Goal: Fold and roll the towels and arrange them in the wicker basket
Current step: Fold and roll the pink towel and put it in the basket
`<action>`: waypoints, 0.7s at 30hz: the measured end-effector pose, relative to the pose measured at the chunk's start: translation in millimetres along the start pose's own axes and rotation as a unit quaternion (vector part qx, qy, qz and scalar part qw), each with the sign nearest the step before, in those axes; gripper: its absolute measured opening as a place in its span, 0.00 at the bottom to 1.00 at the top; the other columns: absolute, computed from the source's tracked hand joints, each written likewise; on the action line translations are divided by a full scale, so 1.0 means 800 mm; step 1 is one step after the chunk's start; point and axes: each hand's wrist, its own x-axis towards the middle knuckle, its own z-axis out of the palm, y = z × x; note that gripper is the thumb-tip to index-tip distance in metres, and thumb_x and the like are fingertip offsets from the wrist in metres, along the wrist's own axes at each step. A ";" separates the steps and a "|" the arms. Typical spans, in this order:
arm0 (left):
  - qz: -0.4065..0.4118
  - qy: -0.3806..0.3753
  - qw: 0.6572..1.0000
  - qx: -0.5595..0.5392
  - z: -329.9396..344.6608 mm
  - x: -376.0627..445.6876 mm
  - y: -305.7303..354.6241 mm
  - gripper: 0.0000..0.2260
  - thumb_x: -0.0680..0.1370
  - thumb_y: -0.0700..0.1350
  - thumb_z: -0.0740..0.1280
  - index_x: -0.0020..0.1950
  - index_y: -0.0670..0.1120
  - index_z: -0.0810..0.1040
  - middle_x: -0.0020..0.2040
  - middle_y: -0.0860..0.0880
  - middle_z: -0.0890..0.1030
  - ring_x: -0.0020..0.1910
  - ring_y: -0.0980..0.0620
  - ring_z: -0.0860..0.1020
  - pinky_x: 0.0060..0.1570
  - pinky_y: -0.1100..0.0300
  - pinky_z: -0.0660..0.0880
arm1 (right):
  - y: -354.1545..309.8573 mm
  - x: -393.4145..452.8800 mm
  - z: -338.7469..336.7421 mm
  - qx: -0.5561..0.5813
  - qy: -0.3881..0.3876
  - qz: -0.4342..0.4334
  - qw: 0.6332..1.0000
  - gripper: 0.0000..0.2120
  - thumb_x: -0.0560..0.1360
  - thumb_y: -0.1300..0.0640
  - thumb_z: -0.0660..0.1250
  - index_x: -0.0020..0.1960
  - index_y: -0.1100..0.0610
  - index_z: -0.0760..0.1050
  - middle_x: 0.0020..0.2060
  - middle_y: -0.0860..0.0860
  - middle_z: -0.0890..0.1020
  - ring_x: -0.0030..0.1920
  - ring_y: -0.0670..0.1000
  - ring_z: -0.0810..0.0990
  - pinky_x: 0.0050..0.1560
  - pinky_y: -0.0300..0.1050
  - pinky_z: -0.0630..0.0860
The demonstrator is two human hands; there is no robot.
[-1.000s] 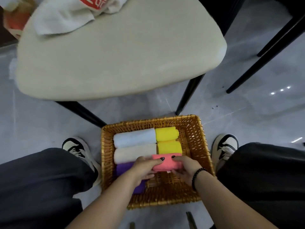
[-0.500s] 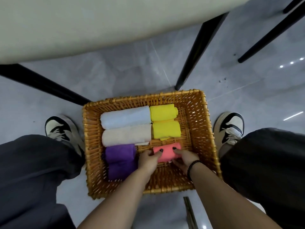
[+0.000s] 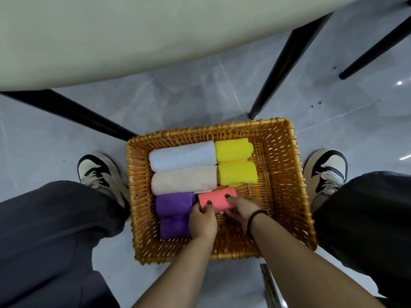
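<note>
Gripping the pink rolled towel (image 3: 216, 199) between left hand (image 3: 203, 218) and right hand (image 3: 242, 207), fingers curled over its ends, inside the wicker basket (image 3: 287, 174), beside the purple towels (image 3: 174, 213), below the yellow rolls (image 3: 235, 162).

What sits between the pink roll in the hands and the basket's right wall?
Nothing: in the head view only bare wicker floor lies between the pink towel roll, held by the left hand and right hand, and the wicker basket right wall.
</note>
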 end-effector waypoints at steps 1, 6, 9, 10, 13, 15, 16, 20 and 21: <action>0.001 0.004 1.000 0.000 -0.001 -0.003 0.000 0.14 0.80 0.46 0.63 0.63 0.41 0.78 0.58 0.43 0.81 0.58 0.42 0.78 0.57 0.55 0.72 | 0.002 0.000 0.001 0.000 0.000 0.002 1.000 0.09 0.70 0.67 0.74 0.45 0.61 0.74 0.48 0.60 0.80 0.47 0.57 0.80 0.34 0.45 0.80; 0.040 -0.074 0.996 0.041 -0.004 0.003 0.005 0.14 0.80 0.47 0.64 0.63 0.44 0.79 0.58 0.45 0.82 0.57 0.45 0.79 0.57 0.56 0.74 | -0.004 -0.005 -0.018 0.039 0.033 0.008 0.999 0.11 0.71 0.66 0.73 0.51 0.64 0.76 0.47 0.59 0.78 0.44 0.55 0.78 0.36 0.46 0.81; 0.064 -0.142 0.987 0.051 0.011 -0.001 0.017 0.11 0.79 0.44 0.64 0.59 0.43 0.81 0.54 0.45 0.83 0.54 0.46 0.80 0.54 0.58 0.73 | -0.014 -0.004 -0.039 0.068 0.061 -0.010 0.996 0.12 0.71 0.67 0.73 0.53 0.64 0.75 0.50 0.59 0.78 0.45 0.54 0.78 0.41 0.48 0.81; 0.071 -0.153 0.984 0.053 0.017 -0.004 0.021 0.10 0.79 0.43 0.65 0.57 0.44 0.82 0.53 0.45 0.83 0.53 0.47 0.80 0.52 0.58 0.72 | -0.016 -0.005 -0.042 0.073 0.062 -0.022 0.995 0.11 0.72 0.67 0.72 0.52 0.64 0.75 0.50 0.59 0.78 0.43 0.54 0.78 0.42 0.48 0.81; 0.068 -0.170 0.982 0.040 0.029 -0.013 0.024 0.09 0.77 0.41 0.64 0.54 0.47 0.81 0.49 0.46 0.83 0.48 0.47 0.79 0.48 0.58 0.72 | -0.020 -0.005 -0.044 0.067 0.074 -0.061 0.993 0.09 0.73 0.67 0.70 0.53 0.62 0.76 0.50 0.59 0.79 0.42 0.53 0.78 0.40 0.45 0.79; 0.065 -0.167 0.983 0.030 0.032 -0.016 0.022 0.10 0.76 0.40 0.64 0.54 0.48 0.81 0.48 0.46 0.83 0.47 0.47 0.79 0.46 0.57 0.73 | -0.022 -0.006 -0.042 0.056 0.081 -0.074 0.992 0.09 0.73 0.66 0.70 0.53 0.61 0.77 0.50 0.58 0.80 0.44 0.54 0.79 0.38 0.44 0.78; 0.067 -0.163 0.984 0.022 0.032 -0.016 0.021 0.11 0.76 0.39 0.63 0.55 0.49 0.81 0.48 0.47 0.83 0.46 0.47 0.79 0.45 0.58 0.73 | -0.023 -0.006 -0.041 0.052 0.081 -0.077 0.992 0.09 0.73 0.66 0.71 0.53 0.61 0.77 0.50 0.58 0.80 0.45 0.54 0.79 0.39 0.44 0.78; 0.076 -0.154 0.985 -0.008 0.031 -0.019 0.018 0.13 0.76 0.38 0.63 0.57 0.50 0.80 0.48 0.49 0.82 0.47 0.48 0.79 0.43 0.59 0.72 | -0.022 -0.001 -0.040 0.033 0.065 -0.085 0.994 0.08 0.73 0.64 0.71 0.52 0.60 0.79 0.50 0.58 0.80 0.47 0.55 0.79 0.45 0.46 0.80; 0.075 -0.156 0.985 -0.009 0.030 -0.020 0.018 0.14 0.76 0.38 0.63 0.58 0.50 0.80 0.47 0.49 0.82 0.47 0.46 0.79 0.43 0.58 0.72 | -0.023 0.000 -0.039 0.026 0.063 -0.083 0.994 0.06 0.73 0.64 0.71 0.50 0.59 0.78 0.50 0.58 0.80 0.47 0.55 0.79 0.46 0.48 0.80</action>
